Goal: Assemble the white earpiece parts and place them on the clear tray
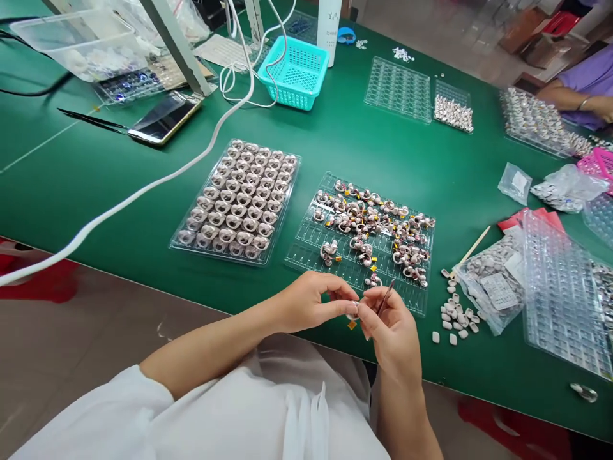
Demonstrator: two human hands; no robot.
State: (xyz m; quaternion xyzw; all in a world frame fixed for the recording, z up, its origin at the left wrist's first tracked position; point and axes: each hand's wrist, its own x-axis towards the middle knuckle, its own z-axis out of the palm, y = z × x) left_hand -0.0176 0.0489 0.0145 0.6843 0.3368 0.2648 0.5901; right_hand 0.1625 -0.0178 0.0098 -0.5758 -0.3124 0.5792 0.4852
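Observation:
My left hand [313, 300] pinches a small silvery part [353, 312] at the table's near edge; a tiny orange tab [352, 325] hangs under it. My right hand [390, 326] is closed on thin tweezers [385, 297] and meets the left fingertips at that part. Just beyond both hands lies a clear tray [306, 252] with loose silvery parts with orange tabs [378, 223] heaped on it. To its left, another clear tray [184, 239] holds neat rows of silvery shells [239, 201].
Small white pieces [457, 316] and a bag of parts [493, 284] lie right of my hands, beside stacked clear trays [560, 300]. A white cable [143, 188] crosses the green table [71, 172]. Teal basket [294, 70], phone [165, 120], another person's arm [575, 99] far right.

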